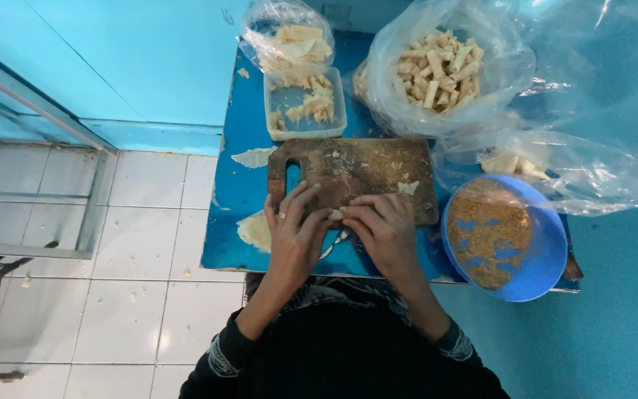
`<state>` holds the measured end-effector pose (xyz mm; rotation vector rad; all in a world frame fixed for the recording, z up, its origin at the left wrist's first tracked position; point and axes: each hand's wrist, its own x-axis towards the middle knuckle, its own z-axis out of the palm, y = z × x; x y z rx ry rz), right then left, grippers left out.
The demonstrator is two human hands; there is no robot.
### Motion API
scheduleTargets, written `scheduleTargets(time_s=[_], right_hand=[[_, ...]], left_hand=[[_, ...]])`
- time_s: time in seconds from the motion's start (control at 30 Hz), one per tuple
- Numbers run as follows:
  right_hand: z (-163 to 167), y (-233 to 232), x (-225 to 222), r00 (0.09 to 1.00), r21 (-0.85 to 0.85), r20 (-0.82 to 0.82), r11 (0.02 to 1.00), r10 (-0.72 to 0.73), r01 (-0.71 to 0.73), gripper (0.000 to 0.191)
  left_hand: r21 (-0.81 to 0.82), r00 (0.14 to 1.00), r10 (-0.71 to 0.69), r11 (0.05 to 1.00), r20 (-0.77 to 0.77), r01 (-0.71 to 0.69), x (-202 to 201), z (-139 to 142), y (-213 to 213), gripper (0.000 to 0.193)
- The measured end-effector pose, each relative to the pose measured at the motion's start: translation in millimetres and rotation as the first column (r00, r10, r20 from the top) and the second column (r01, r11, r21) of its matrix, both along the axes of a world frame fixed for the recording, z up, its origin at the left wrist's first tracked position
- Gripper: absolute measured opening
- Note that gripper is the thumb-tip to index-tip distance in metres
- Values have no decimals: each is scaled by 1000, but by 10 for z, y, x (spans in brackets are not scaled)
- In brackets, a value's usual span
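Dark sleeves with patterned cuffs lead up from the bottom edge to two bare hands that meet at the near edge of a worn brown wooden cutting board (356,174). Both the left hand (293,233), with a ring on one finger, and the right hand (387,230) have their fingers (356,214) drawn together, pinching a small pale rolled piece of dough (335,215) between the fingertips, just over the board's near edge. Left of the fingers, thin pale wrapper sheets (254,229) lie flat on the blue painted surface (241,140). Right of them sits a round blue plastic bowl (548,251) filled with brown crumbs (489,233). Beyond the fingers, past the board, stands a clear square plastic tub (306,107) with pale scraps inside, and behind it a crumpled clear bag of pale sheets (293,37). Farther right, a large open clear plastic bag (437,70) holds a heap of short pale rolled sticks, and another clear bag (555,166) sags just above the bowl.
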<state>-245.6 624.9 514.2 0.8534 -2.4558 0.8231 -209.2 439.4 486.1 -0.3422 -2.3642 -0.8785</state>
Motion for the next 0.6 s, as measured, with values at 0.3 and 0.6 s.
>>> scheduleTargets(time_s=[0.3,0.6], right_hand=[[-87,-53,-132,1000,66,-11,998,19,-18,19],[-9,-196,43,1000,29,-14,1000,7,-7,15]], left_hand=[[17,996,83,996,20,-83,-57,-64,-26,15],[27,995,102,994,7,-102,103,-62,-48,12]])
